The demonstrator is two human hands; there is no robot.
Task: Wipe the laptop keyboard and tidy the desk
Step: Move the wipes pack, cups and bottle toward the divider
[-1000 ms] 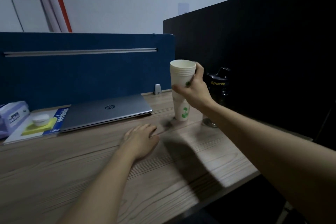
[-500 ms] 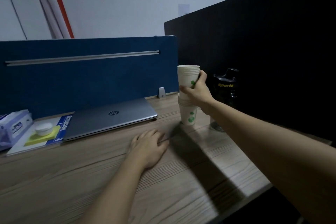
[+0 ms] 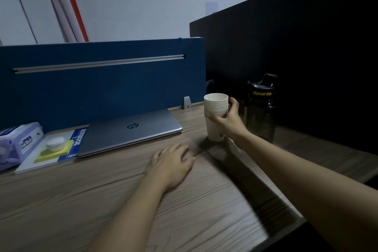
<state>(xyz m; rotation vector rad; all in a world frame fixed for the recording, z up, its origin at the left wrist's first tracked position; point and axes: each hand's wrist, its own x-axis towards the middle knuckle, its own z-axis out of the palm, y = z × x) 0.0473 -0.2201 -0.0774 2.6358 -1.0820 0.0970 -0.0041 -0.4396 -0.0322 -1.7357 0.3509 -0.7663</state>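
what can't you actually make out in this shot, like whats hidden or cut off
Head view only:
- Laptop keyboard: hidden, lid closed.
- Paper cup stack: right hand covers its middle; exact count unclear.
- Sports bottle: contents lost in dark shadow.
- Notebook: partly under the laptop.
- Wipes pack: cut by left edge.

- The desk (image 3: 114, 200) I worked at looked like wood-grain laminate, matt, with fine ridges.
- The closed laptop (image 3: 131, 131) had a smooth silver lid, metal by its look, satin rather than glossy.
- The stacked cups (image 3: 215, 106) were matt white paper.
- The sports bottle (image 3: 260, 108) looked like dark, glossy plastic.
- The blue divider (image 3: 102, 88) looked cloth-covered, its rail (image 3: 98, 63) pale metal.
- The tissue pack (image 3: 18, 143) wore shiny plastic film.
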